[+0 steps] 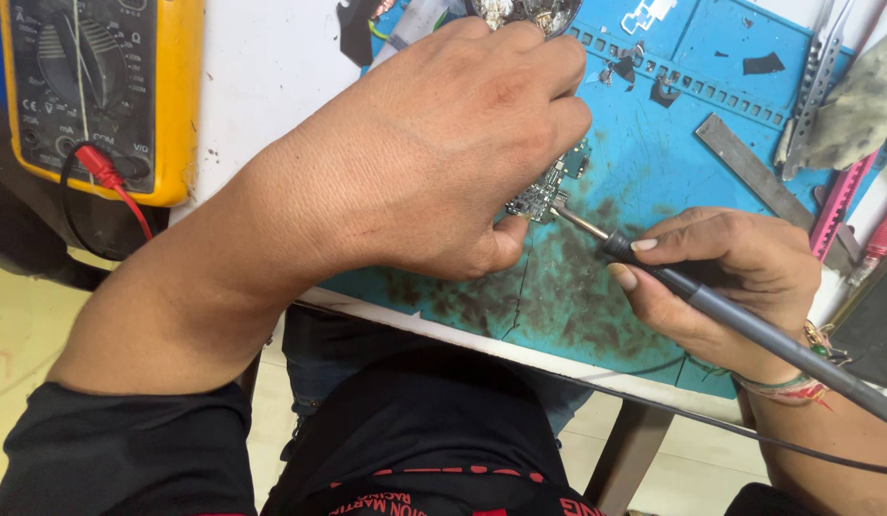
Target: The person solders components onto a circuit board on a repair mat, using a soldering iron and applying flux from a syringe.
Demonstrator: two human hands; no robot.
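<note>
Nearest the lens we are seeing our own black shirt [405,449] and the black sleeve of the left arm, which is reaching across the frame from lower left to upper right. Our left hand [443,153] is lying knuckles-up over the blue work mat [673,143], its fingers curled and its thumb pressing down on a small green circuit board [548,191]; the board is lying on the mat, mostly hidden beneath that hand, with only its right edge showing. Our right hand [730,272] is gripping a soldering iron [711,301] pen-fashion, fingers closed round its dark grey handle, and the metal tip is pointing up-left and touching, or all but touching, the board's exposed edge. The mat is looking heavily scorched and blackened around the board. A yellow multimeter [104,91] with a red lead plugged in is sitting at upper left on the white table [262,67], well apart from the hands. A flat metal strip [754,172] and a pink-handled tool [840,205] are lying at the mat's right side, near our right hand.
</note>
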